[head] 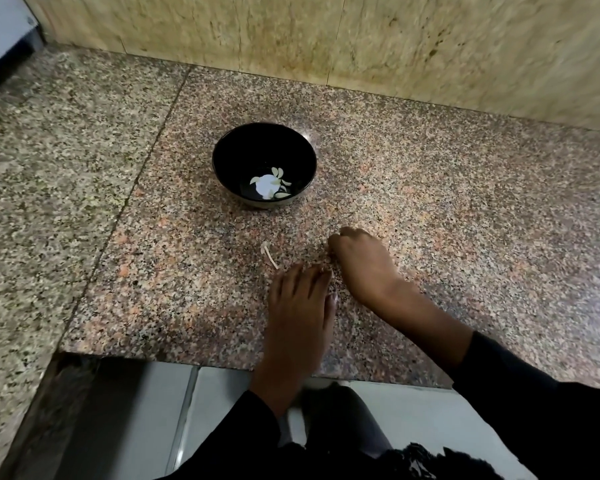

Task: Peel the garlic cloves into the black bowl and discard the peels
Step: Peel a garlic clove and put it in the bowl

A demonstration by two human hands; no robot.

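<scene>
The black bowl (227,157) stands on the granite counter (430,209) and holds several peeled garlic cloves (278,183). A pale strip of garlic peel (269,254) lies on the counter in front of the bowl. My left hand (298,303) lies flat, fingers straight and together, fingertips just right of that peel. My right hand (361,265) rests beside it with its fingers curled down onto the counter; what they hold, if anything, is hidden under the hand.
A beige stone wall (361,46) backs the counter. The counter's front edge (222,362) runs under my left wrist, with a tiled floor (413,420) below. A seam (146,161) divides the counter slabs at the left.
</scene>
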